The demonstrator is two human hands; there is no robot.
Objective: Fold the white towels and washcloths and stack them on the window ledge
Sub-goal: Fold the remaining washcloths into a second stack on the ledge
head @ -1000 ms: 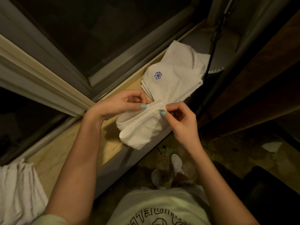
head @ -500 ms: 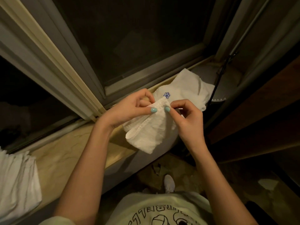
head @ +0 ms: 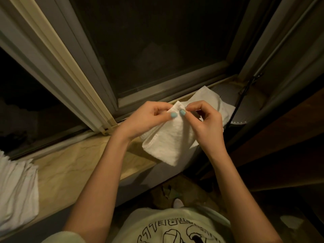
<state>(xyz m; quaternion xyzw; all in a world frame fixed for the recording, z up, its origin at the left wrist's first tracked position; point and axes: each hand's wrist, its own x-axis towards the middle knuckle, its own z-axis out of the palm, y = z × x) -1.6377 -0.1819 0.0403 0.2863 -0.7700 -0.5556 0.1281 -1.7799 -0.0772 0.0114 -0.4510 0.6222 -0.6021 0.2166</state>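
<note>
1. Lifted higher than a second ago and drawn closer together: left hand (head: 147, 119) and right hand (head: 206, 123), thumbs now almost touching. Blue emblem on the cloths behind now hidden.
2. Nearest, at the bottom edge: pale printed shirt (head: 175, 225), and just past it the toe of a white shoe (head: 178, 202) on the floor.
3. Both hands pinching the top corner of a folded white washcloth (head: 168, 144) between thumb and curled fingers, left hand on its left side, right hand on its right.
4. Hangs down from that pinch, over the front edge of the window ledge (head: 70, 165); cannot tell whether touching it.
5. Far left on the ledge: pile of white towels (head: 15, 190), well apart from the hands.
6. Behind the right hand, on the ledge near the window frame (head: 157, 92): stack of folded cloths (head: 208, 97), partly hidden.
7. Farthest: dark window pane (head: 157, 41).
</note>
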